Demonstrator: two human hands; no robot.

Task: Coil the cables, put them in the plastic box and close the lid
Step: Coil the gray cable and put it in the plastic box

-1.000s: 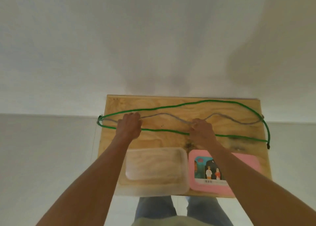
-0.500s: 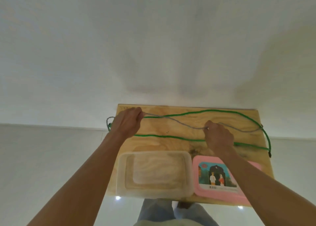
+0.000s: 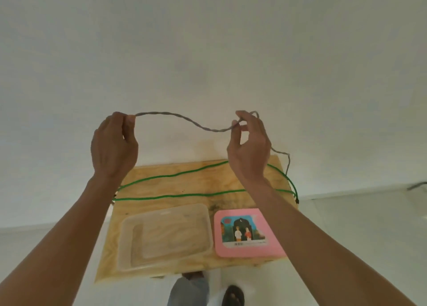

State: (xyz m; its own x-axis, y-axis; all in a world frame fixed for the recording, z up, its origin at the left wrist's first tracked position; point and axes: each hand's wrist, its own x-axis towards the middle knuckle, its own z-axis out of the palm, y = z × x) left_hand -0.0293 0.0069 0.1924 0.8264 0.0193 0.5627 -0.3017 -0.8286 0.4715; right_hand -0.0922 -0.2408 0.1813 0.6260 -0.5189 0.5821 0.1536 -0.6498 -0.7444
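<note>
A thin grey cable (image 3: 184,120) hangs in the air between my two hands, well above the table. My left hand (image 3: 113,146) pinches one end of it. My right hand (image 3: 250,143) holds it further along, and the rest trails down past the table's right edge. A long green cable (image 3: 175,174) lies in a flat loop across the far half of the wooden table (image 3: 221,180). The clear plastic box (image 3: 165,235) stands open and empty at the near edge. Its pink lid (image 3: 248,235) with a picture lies flat to the right of it.
The small wooden table stands against a white wall on a white floor. My legs and a dark shoe (image 3: 233,295) show below the near edge. A dark object (image 3: 417,186) lies on the floor at far right.
Both hands have lifted the grey cable off the table into the air. The view has tilted, so the table sits lower in the frame. The green cable has stayed on the table.
</note>
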